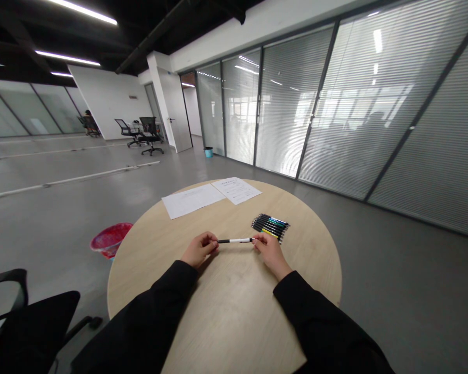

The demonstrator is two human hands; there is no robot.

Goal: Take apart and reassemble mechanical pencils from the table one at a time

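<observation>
A: Which step do you have in hand?

B: Judged as handling a single pen (238, 240): you hold it crosswise over the round table (226, 317), nearer you than the row of pens (271, 223).

A: Grip?

B: Your left hand (200, 249) pinches the dark end, thumb and fingers closed; your right hand (271, 253) pinches the other end likewise.

A: What does your next move call for?

B: Probably steady, light pressure at both tips, your right knuckles kept off the row.

A: Unclear?

B: Your fingers cover both pen tips; your right hand hides part of the row. Table contact under the pen: cannot tell. Print on the papers (193, 201): illegible.
</observation>
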